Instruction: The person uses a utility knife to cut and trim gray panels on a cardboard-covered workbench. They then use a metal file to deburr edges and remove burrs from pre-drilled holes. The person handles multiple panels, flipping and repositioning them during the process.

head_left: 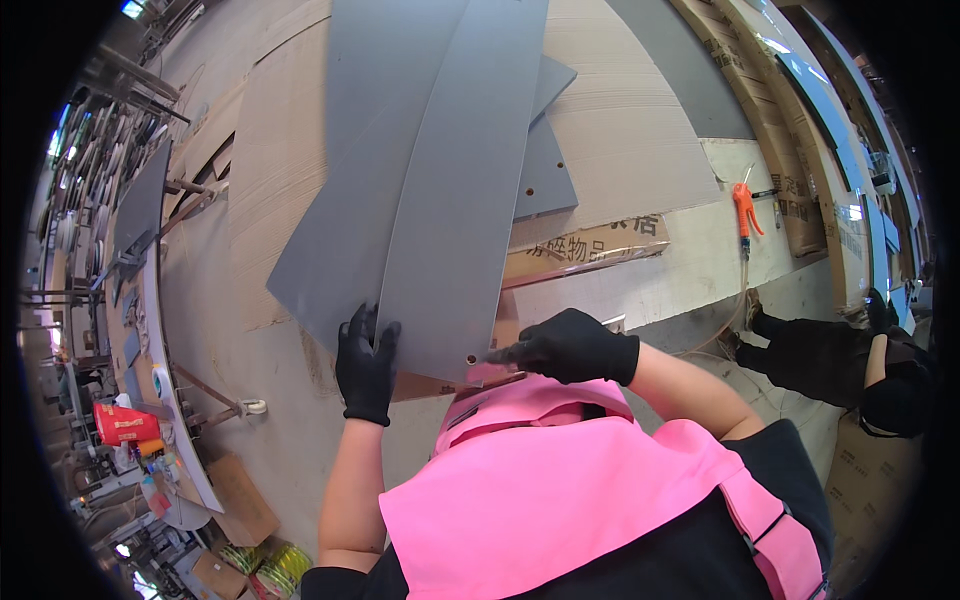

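Note:
A long grey panel [450, 230] with a small hole near its near right corner lies on top of other grey panels. Under its left side is a second grey panel [345, 230]. My left hand [367, 365], in a black glove, rests at the near end of the panels with its fingers apart. Beside the holed corner is my right hand [570, 348], also black-gloved, its fingers drawn together and the fingertips blurred. Something pinkish shows beneath those fingertips; whether they hold it is unclear.
Cardboard sheets [640, 120] lie under the panels. An orange air blow gun [743, 210] with a hose is at the right. Beyond it, another person in dark clothes [825, 355] stands near long cartons [800, 150]. A cluttered bench [150, 330] with a red container [125, 423] lines the left.

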`<state>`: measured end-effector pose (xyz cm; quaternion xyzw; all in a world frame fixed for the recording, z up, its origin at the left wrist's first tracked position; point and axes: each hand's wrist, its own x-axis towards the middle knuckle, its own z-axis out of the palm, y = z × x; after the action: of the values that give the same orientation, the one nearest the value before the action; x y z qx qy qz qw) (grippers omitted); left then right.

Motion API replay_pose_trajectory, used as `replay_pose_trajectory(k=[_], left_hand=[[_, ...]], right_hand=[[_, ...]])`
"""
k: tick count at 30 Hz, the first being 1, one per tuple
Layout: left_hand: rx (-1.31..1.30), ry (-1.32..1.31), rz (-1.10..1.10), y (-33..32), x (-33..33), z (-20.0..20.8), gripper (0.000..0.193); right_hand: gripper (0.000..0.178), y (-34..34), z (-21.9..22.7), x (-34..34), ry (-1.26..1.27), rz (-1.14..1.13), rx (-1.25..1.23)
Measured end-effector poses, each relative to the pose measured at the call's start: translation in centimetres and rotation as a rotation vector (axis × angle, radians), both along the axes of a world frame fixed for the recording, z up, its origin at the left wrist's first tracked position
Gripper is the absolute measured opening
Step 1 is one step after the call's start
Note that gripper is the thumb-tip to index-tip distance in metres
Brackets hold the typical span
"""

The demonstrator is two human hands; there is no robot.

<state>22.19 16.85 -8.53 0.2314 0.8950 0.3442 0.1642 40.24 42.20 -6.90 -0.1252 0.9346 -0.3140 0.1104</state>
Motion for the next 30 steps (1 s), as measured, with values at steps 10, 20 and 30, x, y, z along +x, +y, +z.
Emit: replay_pose_trajectory(k=[10,20,30], left_hand=[[0.297,-0.775,0.028,0.3,6.1,-0.8,0.031],[0.404,-0.984,-0.129,13.4,6.2,-2.4,0.034],[0.506,-0.958,-0.145,14.6,4.3,-4.1,0.036]], right_hand=[[0.043,5.7,-6.1,-1.1,-0.112,-0.901,-1.176],[0.037,13.0,-1.6,3.5,0.081,-0.907,-0.570],[0.041,5.6,-2.2,11.0,0.084,-0.844,0.085]])
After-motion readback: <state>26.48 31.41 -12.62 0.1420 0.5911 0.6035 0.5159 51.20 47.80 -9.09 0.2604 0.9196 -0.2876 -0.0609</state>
